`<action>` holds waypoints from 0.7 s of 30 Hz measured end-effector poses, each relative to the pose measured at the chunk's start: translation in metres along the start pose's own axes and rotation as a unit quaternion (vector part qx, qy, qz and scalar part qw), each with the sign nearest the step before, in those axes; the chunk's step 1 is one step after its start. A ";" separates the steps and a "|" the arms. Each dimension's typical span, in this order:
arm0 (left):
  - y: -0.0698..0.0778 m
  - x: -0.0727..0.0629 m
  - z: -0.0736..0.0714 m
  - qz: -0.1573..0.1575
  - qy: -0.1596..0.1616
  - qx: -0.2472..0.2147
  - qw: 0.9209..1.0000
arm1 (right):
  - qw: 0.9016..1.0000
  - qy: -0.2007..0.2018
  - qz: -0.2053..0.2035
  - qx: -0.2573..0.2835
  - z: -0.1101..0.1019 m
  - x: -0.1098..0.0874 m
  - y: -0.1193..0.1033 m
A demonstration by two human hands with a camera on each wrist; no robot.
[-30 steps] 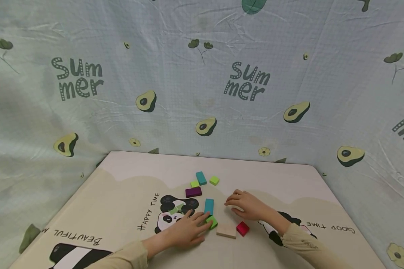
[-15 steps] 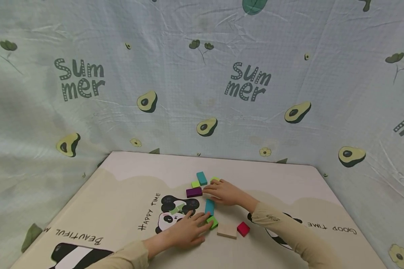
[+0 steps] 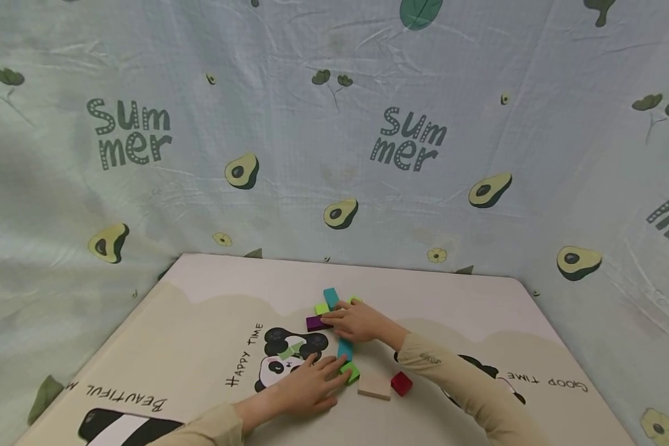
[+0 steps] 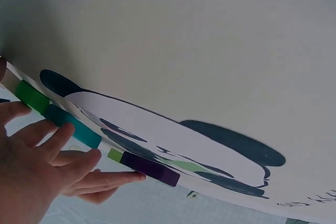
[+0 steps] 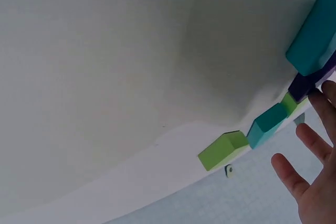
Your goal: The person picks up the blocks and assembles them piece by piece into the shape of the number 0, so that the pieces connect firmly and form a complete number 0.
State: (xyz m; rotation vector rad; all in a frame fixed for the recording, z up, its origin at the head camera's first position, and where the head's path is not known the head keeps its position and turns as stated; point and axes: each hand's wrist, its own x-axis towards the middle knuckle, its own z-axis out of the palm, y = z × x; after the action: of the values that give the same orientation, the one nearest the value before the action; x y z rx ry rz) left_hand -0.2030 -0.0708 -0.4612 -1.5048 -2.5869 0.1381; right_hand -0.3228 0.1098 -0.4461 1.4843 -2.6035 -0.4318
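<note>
My left hand (image 3: 311,389) lies low on the tabletop, its fingers spread, fingertips right at a green block (image 3: 351,372). A long blue block (image 3: 345,350) lies end to end with the green one. Farther up, my right hand (image 3: 357,321) reaches across from the right; its fingertips touch a purple block (image 3: 315,323). In the left wrist view, a straight finger meets the end of the purple block (image 4: 151,169). Beyond it sit a small lime block (image 3: 321,308) and a teal block (image 3: 331,297), partly covered by the right hand.
A pale wooden block (image 3: 375,386) and a red block (image 3: 401,384) lie near the right forearm. Another lime block (image 5: 223,149) is mostly behind the right hand in the head view. The panda-printed tabletop (image 3: 201,334) meets a patterned cloth (image 3: 290,136) at the back.
My right hand has moved left and away from me, from above the red block to the purple block. The left hand has stayed by the green block.
</note>
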 end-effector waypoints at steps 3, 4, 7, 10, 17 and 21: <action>0.001 0.001 -0.003 -0.004 -0.006 0.004 1.000 | 1.000 -0.011 0.015 0.001 0.000 -0.003 0.000; 0.001 0.001 -0.002 -0.005 -0.006 0.007 1.000 | 1.000 -0.012 0.019 0.004 0.000 -0.004 0.000; 0.001 0.002 0.000 -0.007 -0.010 0.014 1.000 | 0.999 -0.012 0.035 0.011 -0.002 -0.009 0.002; 0.002 0.003 0.001 -0.010 -0.013 0.014 1.000 | 0.998 -0.018 0.050 0.025 -0.002 -0.015 0.005; 0.003 0.003 0.001 -0.012 -0.014 0.012 1.000 | 0.996 -0.027 0.078 0.045 0.001 -0.029 0.011; 0.004 0.003 0.000 -0.016 -0.015 0.012 1.000 | 0.994 -0.023 0.091 0.056 0.003 -0.039 0.015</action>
State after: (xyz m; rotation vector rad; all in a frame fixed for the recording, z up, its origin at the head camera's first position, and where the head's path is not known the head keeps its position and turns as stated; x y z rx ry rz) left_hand -0.2015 -0.0662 -0.4612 -1.4652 -2.6218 0.1889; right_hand -0.3161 0.1517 -0.4431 1.2646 -2.8098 -0.3090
